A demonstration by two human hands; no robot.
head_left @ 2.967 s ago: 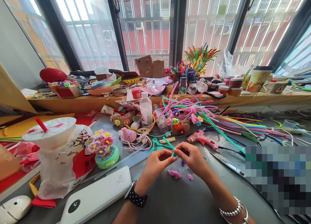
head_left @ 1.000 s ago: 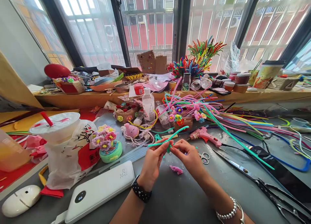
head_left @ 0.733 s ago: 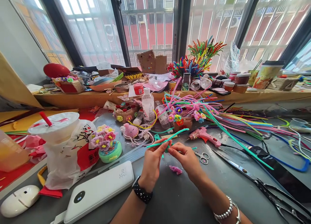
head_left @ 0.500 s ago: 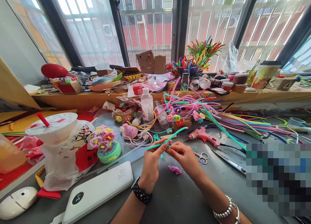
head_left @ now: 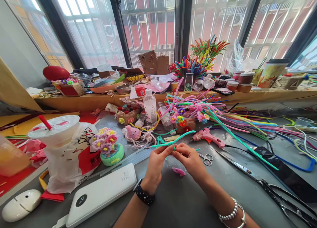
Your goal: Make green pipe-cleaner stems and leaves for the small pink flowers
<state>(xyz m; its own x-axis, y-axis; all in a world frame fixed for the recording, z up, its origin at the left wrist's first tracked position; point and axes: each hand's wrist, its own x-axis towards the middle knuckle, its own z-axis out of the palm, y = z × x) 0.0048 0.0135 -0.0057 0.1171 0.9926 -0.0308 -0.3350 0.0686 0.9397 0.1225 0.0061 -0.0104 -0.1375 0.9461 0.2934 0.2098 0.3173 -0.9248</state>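
Both hands meet over the middle of the grey table, pinching a teal pipe cleaner [head_left: 184, 135]. My left hand [head_left: 158, 162] grips it between thumb and fingers, with a black dotted watch band on the wrist. Fingertips of my right hand [head_left: 189, 158] press on the same piece close beside the left ones; bracelets circle that wrist. One end of the pipe cleaner sticks up to the right, and other ends show left and right of the fingers. The exact join between the fingertips is hidden. Just below lies a small pink fuzzy piece [head_left: 178, 171].
Small scissors [head_left: 207, 159], a pink glue gun [head_left: 207, 137] and large scissors [head_left: 235, 163] lie to the right. A bundle of pipe cleaners [head_left: 237, 120] spreads behind. On the left are a white power bank [head_left: 104, 195], a flower pot ornament [head_left: 111, 153] and a bagged drink cup [head_left: 61, 155].
The pipe cleaner has shifted slightly right and its raised end sits a little lower. My fingers have drawn closer together on it.
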